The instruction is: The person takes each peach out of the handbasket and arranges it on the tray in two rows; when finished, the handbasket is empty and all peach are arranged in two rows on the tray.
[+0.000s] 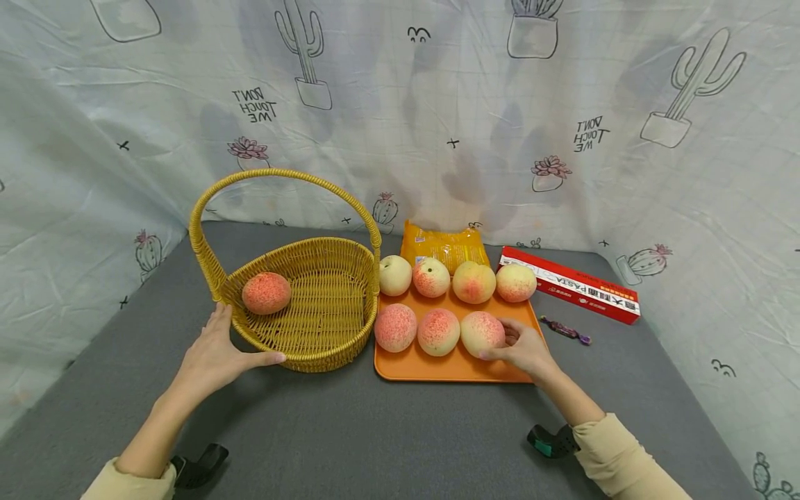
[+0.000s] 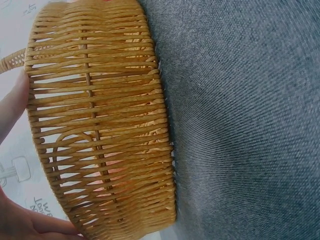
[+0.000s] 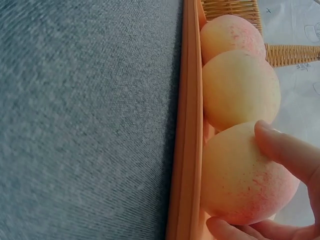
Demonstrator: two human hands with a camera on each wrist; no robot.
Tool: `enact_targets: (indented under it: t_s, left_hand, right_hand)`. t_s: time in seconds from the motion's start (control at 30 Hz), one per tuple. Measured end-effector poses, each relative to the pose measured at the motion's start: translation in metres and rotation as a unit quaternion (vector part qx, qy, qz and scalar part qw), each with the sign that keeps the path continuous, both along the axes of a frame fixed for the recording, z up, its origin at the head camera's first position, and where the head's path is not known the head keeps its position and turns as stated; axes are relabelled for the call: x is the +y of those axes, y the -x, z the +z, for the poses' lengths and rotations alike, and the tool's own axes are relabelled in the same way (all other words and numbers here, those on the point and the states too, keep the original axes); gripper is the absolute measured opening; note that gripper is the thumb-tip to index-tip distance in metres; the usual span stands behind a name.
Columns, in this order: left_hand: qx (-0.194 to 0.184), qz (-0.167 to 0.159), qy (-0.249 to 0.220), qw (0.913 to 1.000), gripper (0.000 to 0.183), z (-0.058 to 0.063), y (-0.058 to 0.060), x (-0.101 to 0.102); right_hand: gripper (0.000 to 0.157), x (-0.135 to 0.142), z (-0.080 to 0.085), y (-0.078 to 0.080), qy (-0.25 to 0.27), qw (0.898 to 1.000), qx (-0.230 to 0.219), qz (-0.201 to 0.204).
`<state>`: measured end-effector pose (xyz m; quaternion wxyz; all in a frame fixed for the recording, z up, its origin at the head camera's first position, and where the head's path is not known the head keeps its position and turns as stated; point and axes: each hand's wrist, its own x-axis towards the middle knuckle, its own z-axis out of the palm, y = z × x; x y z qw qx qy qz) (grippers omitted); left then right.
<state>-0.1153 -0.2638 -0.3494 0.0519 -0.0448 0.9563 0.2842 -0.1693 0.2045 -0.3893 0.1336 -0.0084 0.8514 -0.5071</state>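
Note:
My left hand (image 1: 215, 357) is spread against the near left side of a yellow woven basket (image 1: 326, 357) with a tall handle. Its thumb rests along the front rim, and in the left wrist view the fingers touch the wicker (image 2: 100, 115) too. One red peach (image 1: 267, 293) lies inside the basket at the left. Over the orange tray (image 1: 456, 373), my right hand (image 1: 526, 347) holds the rightmost front-row peach (image 1: 482, 334) between thumb and fingers. That peach (image 3: 245, 180) fills the grip in the right wrist view. Two more peaches, a middle one (image 1: 439, 332) and a left one (image 1: 396, 327), complete that row.
Behind them on the tray sits a row of several paler peaches (image 1: 473, 282). An orange packet (image 1: 444, 243) lies at the back, with a red pasta box (image 1: 570, 285) to its right. A purple wrapped candy (image 1: 565, 330) lies right of the tray on the grey table (image 1: 375, 437).

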Motion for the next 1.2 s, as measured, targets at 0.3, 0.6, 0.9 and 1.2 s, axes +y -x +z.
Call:
enact_targets:
  t_s: [0.3,0.6,0.9,1.2]
  left_hand:
    - [-0.004,0.001,-0.001,1.0,0.138,0.001,0.001,0.0]
    - [-0.002,0.001,-0.002,1.0,0.138,0.001,0.0,0.0]
    - [-0.004,-0.002,-0.005,1.0,0.137,0.001,0.0,0.0]
    - [0.001,-0.002,-0.006,1.0,0.136,0.001,-0.001,0.0]
  right_hand:
    - [0.088,0.003,0.003,0.002,-0.001,1.0,-0.011,0.013]
    - [0.088,0.003,0.031,0.0,0.015,1.0,0.003,0.023]
    - [0.087,-0.011,0.066,0.0,0.05,0.997,0.063,0.014]
    - [0.079,-0.055,0.082,-0.007,0.108,0.982,0.119,0.103]
